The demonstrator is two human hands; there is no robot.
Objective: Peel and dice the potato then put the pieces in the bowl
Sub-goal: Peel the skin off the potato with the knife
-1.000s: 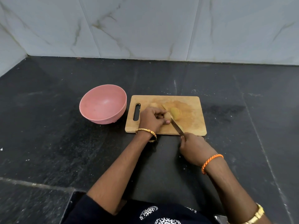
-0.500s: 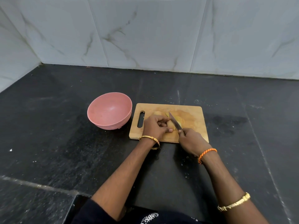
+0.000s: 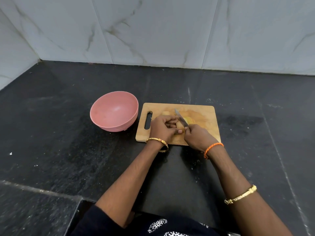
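Observation:
A wooden cutting board (image 3: 201,111) lies on the black counter. My left hand (image 3: 162,127) presses a pale potato piece (image 3: 180,125) down on the board. My right hand (image 3: 198,136) grips a knife (image 3: 181,118), whose blade points up and left and rests against the potato's right side. Yellow cut slices (image 3: 190,120) lie just right of the blade. Another small potato piece (image 3: 165,113) sits beyond my left hand. The pink bowl (image 3: 114,113) stands empty to the left of the board.
The black stone counter (image 3: 68,133) runs back to a marble-tiled wall (image 3: 153,31), with a side wall at the left. White specks dot the counter. A seam crosses the counter at lower left.
My right hand has moved forward onto the board with the knife, bringing the blade up against the potato. My left hand has kept its hold. The camera has tilted up slightly.

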